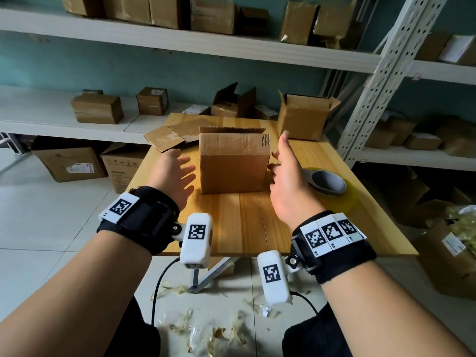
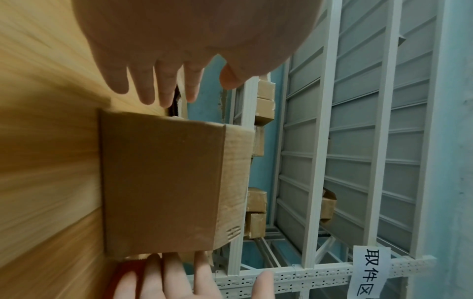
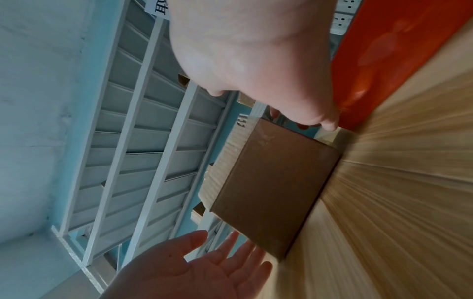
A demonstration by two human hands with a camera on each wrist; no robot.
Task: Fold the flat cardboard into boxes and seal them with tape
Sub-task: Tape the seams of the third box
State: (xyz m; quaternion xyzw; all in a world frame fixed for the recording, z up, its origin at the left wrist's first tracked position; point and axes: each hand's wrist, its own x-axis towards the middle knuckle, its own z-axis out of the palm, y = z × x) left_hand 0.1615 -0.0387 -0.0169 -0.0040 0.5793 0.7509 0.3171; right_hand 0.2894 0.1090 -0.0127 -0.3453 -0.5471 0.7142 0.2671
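Left hand: the left hand (image 1: 173, 173) is hovering just beside the left wall of the box, palm turned inward, fingers straight and spread wide — holding nothing, and a sliver of table is showing between fingertips and cardboard.
Right hand: the right hand (image 1: 286, 173) is mirroring it at the right wall, thumb up, fingers loosely extended and gripping nothing; whether the fingertips are grazing the cardboard I cannot tell.
Box in hand: the cardboard box (image 1: 234, 161) is standing upright near the middle of the wooden table (image 1: 247, 228), between the two palms, its top flaps still up and the mouth open.
Done so far: this one is already squared up into box form; its bottom is hidden, so whether that seam is being held by tape I cannot tell.
Left to do: by my judgement the top flaps are still waiting to be folded and taped.
Tape: the tape roll (image 1: 328, 185) is lying on the table just right of the right hand, untouched.
Flat stock: flattened cardboard (image 1: 170, 136) is lying at the table's far left edge — more boxes remaining to be made.
Farther back: another open box (image 1: 305, 117) is sitting at the far right corner of the table, flaps up, likewise unsealed on top.
Beyond: white shelves (image 1: 180, 42) are carrying closed cartons.
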